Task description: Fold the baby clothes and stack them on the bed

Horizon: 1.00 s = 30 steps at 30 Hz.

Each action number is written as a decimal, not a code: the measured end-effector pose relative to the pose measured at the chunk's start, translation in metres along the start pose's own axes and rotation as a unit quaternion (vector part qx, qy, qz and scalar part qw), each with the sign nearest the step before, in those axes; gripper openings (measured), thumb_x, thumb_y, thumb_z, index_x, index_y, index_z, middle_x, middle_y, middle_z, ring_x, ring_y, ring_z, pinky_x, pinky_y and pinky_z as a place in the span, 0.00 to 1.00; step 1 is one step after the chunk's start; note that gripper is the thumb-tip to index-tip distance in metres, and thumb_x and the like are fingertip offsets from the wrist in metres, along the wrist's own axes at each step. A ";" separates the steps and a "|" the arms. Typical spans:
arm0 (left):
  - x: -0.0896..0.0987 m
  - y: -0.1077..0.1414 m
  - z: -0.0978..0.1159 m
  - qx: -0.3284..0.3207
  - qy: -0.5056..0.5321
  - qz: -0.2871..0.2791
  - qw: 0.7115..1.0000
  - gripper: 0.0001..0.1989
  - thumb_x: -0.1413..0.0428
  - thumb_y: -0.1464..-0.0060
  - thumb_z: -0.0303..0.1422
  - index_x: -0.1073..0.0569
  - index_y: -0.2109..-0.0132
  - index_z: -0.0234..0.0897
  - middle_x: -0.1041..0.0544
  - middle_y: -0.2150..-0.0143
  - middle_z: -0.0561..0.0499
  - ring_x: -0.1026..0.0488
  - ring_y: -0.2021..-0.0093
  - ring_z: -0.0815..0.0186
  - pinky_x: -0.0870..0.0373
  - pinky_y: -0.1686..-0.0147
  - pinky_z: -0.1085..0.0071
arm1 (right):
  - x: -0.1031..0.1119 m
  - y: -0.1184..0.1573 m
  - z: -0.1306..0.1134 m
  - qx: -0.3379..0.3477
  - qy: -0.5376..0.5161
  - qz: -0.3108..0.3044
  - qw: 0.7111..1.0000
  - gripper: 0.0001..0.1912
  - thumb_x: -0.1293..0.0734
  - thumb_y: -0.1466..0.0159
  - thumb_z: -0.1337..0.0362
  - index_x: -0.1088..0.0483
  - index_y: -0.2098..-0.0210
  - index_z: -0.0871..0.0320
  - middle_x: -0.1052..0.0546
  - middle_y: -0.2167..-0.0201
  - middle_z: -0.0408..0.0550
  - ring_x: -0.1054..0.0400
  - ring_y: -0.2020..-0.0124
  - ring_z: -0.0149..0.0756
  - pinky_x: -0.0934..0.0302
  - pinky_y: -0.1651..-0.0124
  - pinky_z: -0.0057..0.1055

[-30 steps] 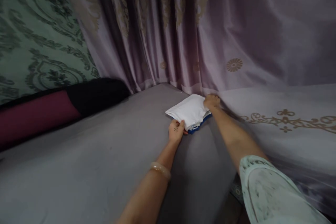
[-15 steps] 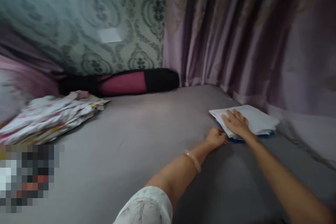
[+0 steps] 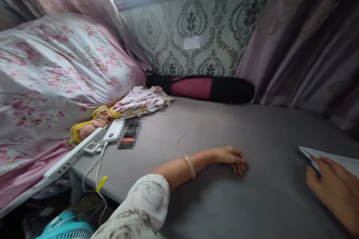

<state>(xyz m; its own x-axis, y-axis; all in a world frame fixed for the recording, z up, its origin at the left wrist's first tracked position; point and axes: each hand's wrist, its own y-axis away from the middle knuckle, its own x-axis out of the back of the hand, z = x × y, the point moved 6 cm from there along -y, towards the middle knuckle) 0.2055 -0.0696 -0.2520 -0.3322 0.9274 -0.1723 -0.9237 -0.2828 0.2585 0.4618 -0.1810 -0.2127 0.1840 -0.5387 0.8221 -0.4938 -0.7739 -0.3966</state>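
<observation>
My left hand rests on the grey sheet near the middle of the head view. Its fingers are loosely bent and somewhat apart, with nothing in them. At the right edge, my right hand holds the near edge of a folded white cloth, its thumb beside the blue layer under the white. The far part of that cloth lies outside the picture, and some of my right fingertips are hard to make out.
Folded flowered clothes lie at the back left. A long black and red bag runs along the wall. On the left are a yellow plush toy, a white power strip, cables and a turquoise fan. Curtains hang right.
The view has turned left, so the cloth and right hand now sit at the right edge. My left hand has come away from the cloth; my right hand has shifted from its top to its edge.
</observation>
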 end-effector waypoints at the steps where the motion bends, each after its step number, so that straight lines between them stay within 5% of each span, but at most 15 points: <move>1: 0.013 0.012 0.001 0.002 -0.007 0.012 1.000 0.10 0.42 0.43 0.36 0.33 0.67 0.36 0.25 0.75 0.52 0.26 0.76 0.68 0.30 0.73 0.70 | -0.003 0.004 -0.019 0.022 0.012 -0.001 1.000 0.31 0.49 0.43 0.45 0.57 0.39 0.16 0.32 0.48 0.54 0.44 0.40 0.64 0.51 0.45 0.66; 6: 0.075 0.069 0.005 0.015 -0.033 0.085 0.996 0.09 0.41 0.45 0.35 0.32 0.67 0.37 0.24 0.75 0.51 0.26 0.76 0.68 0.30 0.75 0.73 | -0.049 0.010 -0.078 0.080 -0.035 -0.099 0.991 0.20 0.46 0.44 0.52 0.29 0.58 0.36 0.24 0.64 0.56 0.28 0.57 0.57 0.36 0.51 0.53; 12: 0.155 0.154 0.015 0.002 -0.054 0.282 0.958 0.08 0.36 0.53 0.33 0.28 0.70 0.36 0.23 0.76 0.48 0.26 0.79 0.68 0.31 0.79 0.75 | -0.088 0.018 -0.134 0.151 -0.077 -0.165 0.972 0.16 0.45 0.41 0.54 0.27 0.66 0.45 0.21 0.61 0.51 0.26 0.58 0.49 0.34 0.51 0.48; 16: 0.207 0.225 0.029 -0.024 -0.087 0.467 0.879 0.09 0.34 0.62 0.27 0.28 0.73 0.36 0.26 0.81 0.50 0.28 0.82 0.66 0.30 0.78 0.72 | -0.103 0.021 -0.177 0.185 -0.093 -0.196 0.959 0.18 0.45 0.39 0.55 0.25 0.63 0.46 0.21 0.60 0.50 0.26 0.58 0.47 0.34 0.52 0.45; 20: 0.242 0.283 0.045 -0.036 -0.127 0.525 0.841 0.06 0.38 0.55 0.27 0.28 0.75 0.35 0.24 0.76 0.45 0.27 0.79 0.65 0.30 0.76 0.72 | -0.115 0.024 -0.216 0.225 -0.105 -0.231 0.941 0.19 0.45 0.39 0.57 0.24 0.59 0.47 0.21 0.59 0.50 0.26 0.58 0.45 0.35 0.52 0.42; 22: 0.261 0.314 0.056 -0.042 -0.161 0.578 0.799 0.04 0.40 0.54 0.27 0.27 0.74 0.35 0.23 0.75 0.45 0.27 0.77 0.65 0.30 0.74 0.71 | -0.120 0.026 -0.231 0.242 -0.104 -0.244 0.933 0.19 0.44 0.38 0.58 0.24 0.58 0.48 0.21 0.58 0.50 0.26 0.58 0.45 0.35 0.53 0.40; 26: 0.292 0.377 0.081 -0.020 -0.267 0.716 0.645 0.02 0.43 0.55 0.25 0.26 0.71 0.35 0.23 0.73 0.49 0.25 0.68 0.63 0.30 0.62 0.70 | -0.130 0.027 -0.243 0.233 -0.096 -0.264 0.931 0.20 0.45 0.38 0.59 0.24 0.56 0.50 0.21 0.60 0.51 0.26 0.60 0.45 0.35 0.56 0.39; 30: 0.312 0.417 0.092 0.007 -0.297 0.767 0.569 0.05 0.44 0.58 0.23 0.27 0.70 0.33 0.21 0.63 0.46 0.28 0.53 0.57 0.38 0.49 0.66 | -0.137 0.027 -0.240 0.200 -0.084 -0.260 0.941 0.19 0.45 0.37 0.59 0.25 0.55 0.50 0.20 0.62 0.49 0.26 0.61 0.45 0.36 0.58 0.38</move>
<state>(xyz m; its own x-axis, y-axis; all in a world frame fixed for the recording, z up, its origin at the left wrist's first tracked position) -0.2660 0.1248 -0.1101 -0.6185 -0.4876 0.6162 0.3686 -0.8726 -0.3206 0.2197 -0.0484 -0.2378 0.4604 -0.0718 0.8848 0.0538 -0.9926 -0.1085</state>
